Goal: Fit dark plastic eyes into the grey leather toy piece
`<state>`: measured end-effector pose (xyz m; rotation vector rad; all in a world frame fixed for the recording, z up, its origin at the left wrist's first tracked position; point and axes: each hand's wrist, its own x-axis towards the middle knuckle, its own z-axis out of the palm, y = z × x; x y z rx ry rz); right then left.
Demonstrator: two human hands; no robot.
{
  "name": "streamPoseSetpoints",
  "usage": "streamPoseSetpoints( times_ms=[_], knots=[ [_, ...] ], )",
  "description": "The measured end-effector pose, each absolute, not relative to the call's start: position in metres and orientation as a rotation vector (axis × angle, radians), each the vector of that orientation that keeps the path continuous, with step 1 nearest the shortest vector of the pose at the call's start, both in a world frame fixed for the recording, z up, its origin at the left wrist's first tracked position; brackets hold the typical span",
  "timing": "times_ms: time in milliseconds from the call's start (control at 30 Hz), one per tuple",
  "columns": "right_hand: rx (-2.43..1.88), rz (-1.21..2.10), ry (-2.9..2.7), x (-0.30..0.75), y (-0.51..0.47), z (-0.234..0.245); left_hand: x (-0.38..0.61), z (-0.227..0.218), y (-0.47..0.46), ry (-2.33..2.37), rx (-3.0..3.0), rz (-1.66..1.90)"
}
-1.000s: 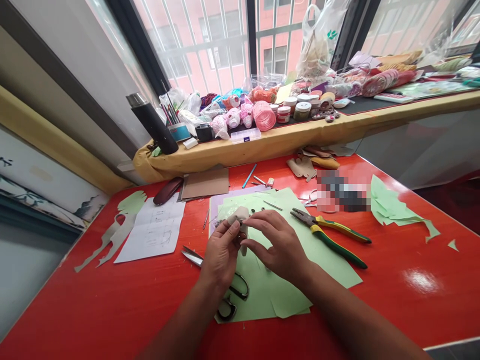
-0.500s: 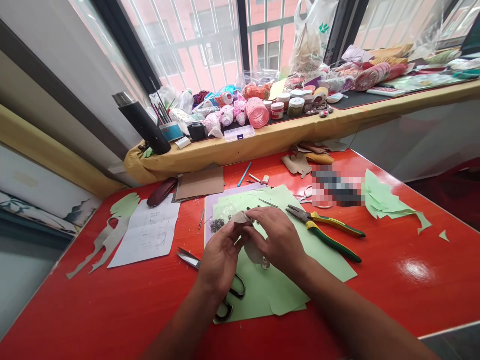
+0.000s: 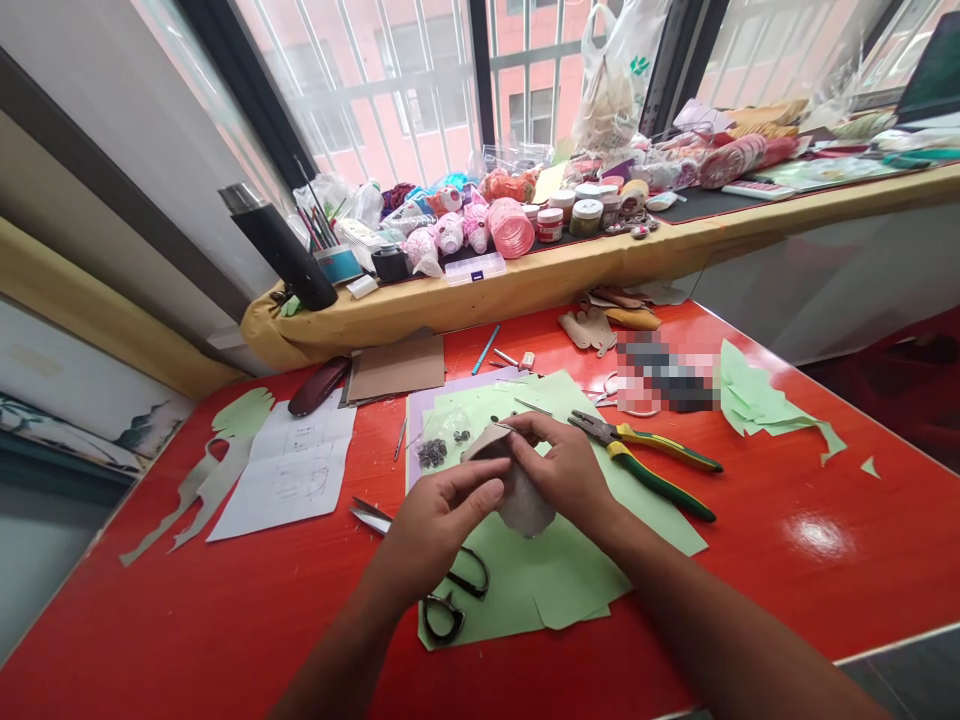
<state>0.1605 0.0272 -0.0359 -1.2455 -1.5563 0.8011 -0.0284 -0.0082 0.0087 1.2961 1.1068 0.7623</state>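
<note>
A folded beige leather-like piece (image 3: 527,508) hangs above the green paper (image 3: 585,570), its upper flap tilted up. My right hand (image 3: 566,470) is closed on its upper right edge, thumb and fingers pinching it. My left hand (image 3: 439,515) has its fingers stretched out against the left side of the piece, the thumb a little apart from them. Part of the piece is hidden behind my fingers. Small dark round fittings (image 3: 433,453) lie in a clear plastic bag just beyond my left hand. Black-handled scissors (image 3: 444,618) lie partly under my left hand.
Green-and-yellow pliers (image 3: 637,465) lie to the right of my hands. A printed sheet (image 3: 289,465) and a dark red case (image 3: 319,385) are at left, with brown board (image 3: 397,368) behind. Green paper scraps (image 3: 757,395) lie at right. A black flask (image 3: 285,255) stands on the cluttered sill.
My left hand has loosened its grip and shifted down and left, its fingers straightening. The leather-like piece has turned, showing more of its lower part. My right hand still pinches it.
</note>
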Motion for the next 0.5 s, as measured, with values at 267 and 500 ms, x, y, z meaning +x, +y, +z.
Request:
streamPoseSetpoints(
  times_ms=[267, 500],
  knots=[
    [-1.289, 0.81, -1.719, 0.158, 0.024, -0.036, -0.031, 0.005, -0.007, 1.56, 2.111, 0.976],
    [-1.285, 0.752, -1.887, 0.156, 0.023, -0.038, -0.026, -0.014, -0.001, 1.587, 2.064, 0.732]
  ],
)
